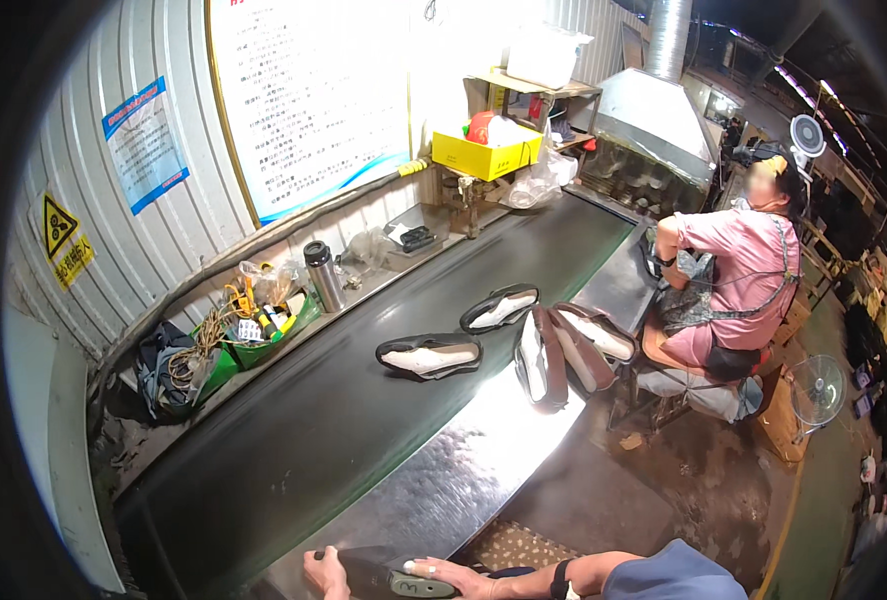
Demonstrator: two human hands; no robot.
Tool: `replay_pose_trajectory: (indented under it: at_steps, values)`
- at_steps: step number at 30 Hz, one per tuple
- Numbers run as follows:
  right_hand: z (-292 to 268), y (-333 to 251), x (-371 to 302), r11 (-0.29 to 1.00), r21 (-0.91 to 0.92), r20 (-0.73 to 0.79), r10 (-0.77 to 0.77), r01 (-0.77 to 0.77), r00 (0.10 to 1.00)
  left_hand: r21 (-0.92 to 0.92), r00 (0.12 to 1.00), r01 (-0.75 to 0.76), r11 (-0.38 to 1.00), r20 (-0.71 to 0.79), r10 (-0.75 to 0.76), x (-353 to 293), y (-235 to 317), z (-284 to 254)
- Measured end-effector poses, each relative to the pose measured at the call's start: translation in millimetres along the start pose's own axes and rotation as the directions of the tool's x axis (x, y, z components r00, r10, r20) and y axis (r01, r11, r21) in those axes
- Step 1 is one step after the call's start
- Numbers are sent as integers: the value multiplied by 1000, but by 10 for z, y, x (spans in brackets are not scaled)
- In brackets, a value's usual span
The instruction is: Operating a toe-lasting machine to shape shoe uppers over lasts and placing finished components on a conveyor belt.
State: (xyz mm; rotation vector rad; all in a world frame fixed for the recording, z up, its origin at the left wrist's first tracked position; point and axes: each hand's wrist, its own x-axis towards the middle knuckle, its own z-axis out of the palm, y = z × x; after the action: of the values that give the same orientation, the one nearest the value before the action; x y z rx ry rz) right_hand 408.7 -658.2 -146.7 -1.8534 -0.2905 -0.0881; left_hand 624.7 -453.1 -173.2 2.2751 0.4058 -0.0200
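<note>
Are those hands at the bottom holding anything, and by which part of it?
The right hand seems to hold a grey-green block, lying across its upper edge. Whether the left hand grips anything cannot be told.

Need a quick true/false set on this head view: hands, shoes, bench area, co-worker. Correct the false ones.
1. The right hand touches a grey-green piece. True.
2. The leftmost shoe lies sole up. False: the leftmost shoe lies with its opening and pale insole facing up.
3. A steel thermos stands upright beside the green container. True.
4. The co-worker in pink is standing. False: the co-worker is seated.
5. The box holding a red item is blue. False: it is a yellow box.
</note>
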Motion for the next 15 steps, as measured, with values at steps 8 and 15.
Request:
replay_pose_trajectory:
  at_steps: [8, 15]
  values:
    - [65, -323, 73, 882, 471, 46, -59, 31, 997, -129, 987, 141, 982, 102, -128, -297, -41, -769]
    - [194, -599, 852, 568, 19, 622, 638, -823, 454, -307, 998, 58, 950, 6, -59, -836, -7, -1359]
